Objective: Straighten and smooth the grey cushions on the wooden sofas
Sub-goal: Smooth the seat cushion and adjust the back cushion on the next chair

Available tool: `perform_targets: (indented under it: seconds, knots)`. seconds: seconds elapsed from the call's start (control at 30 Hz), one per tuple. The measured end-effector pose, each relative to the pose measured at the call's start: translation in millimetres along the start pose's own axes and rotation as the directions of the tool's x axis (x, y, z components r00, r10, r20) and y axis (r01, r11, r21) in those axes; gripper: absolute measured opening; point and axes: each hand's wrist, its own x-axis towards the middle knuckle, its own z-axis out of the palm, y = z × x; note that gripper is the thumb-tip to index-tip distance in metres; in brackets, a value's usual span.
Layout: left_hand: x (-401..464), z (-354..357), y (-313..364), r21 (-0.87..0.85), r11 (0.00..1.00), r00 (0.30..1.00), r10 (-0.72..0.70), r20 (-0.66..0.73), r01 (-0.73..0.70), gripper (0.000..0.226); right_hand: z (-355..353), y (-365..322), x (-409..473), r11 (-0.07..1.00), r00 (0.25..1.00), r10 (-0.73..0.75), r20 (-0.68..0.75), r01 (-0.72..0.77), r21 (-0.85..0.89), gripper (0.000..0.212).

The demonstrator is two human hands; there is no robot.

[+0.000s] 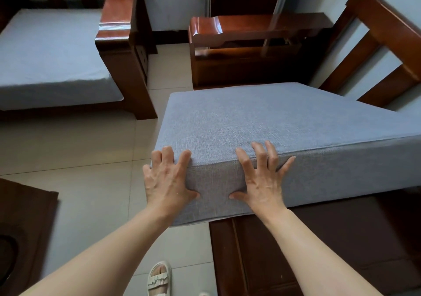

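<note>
- So the step in hand looks like the straightening bit: the grey seat cushion (262, 122) is sitting crooked on the wooden sofa frame (284, 245), with its near left corner hanging out past the frame's front edge over the tiled floor (95, 150).
- My guess is the next move is a push away from the body plus a bit of a twist, so the cushion's far edge is lining up with the slatted sofa back (376, 52) and the side is squaring up beside the armrest (250, 31). Smoothing the top would come after that.
- The left hand (168, 179) is pressing flat on the cushion's front face right at that overhanging corner, fingers spread wide, fingertips hooking just over the top seam, thumb digging into the fabric.
- The right hand (262, 177) is doing the same a little further along the front face, fingers splayed and reaching over the top edge, thumb pointing in toward the other thumb. Neither one is really gripping anything, just pushing.
- You can see the fabric denting a bit under both thumbs, so it's probably soft foam and should slide okay.
- The other sofa's cushion (52, 56), over on the left, is already looking pretty flat and seated in its frame.
</note>
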Motion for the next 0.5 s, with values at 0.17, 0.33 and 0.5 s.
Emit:
perform_targets:
  seconds: [0.17, 0.33, 0.5]
  knots:
    - [-1, 1, -1, -0.011, 1.000, 1.000, -0.012, -0.008, 0.012, 0.085, -2, -2, -4, 0.999, 1.000, 0.022, 0.018, -0.022, -0.024, 0.129]
    - [0, -7, 1, 0.004, 1.000, 0.999, -0.013, 0.048, 0.013, 0.082, -12, -6, -6, 0.998, 0.995, 0.055, 0.081, -0.052, -0.035, 0.125]
    - [-4, -24, -2, -0.077, 0.997, 0.994, 0.024, 0.104, -0.016, 0.066, -36, -13, -5, 0.997, 0.985, 0.068, 0.160, -0.062, -0.044, 0.096]
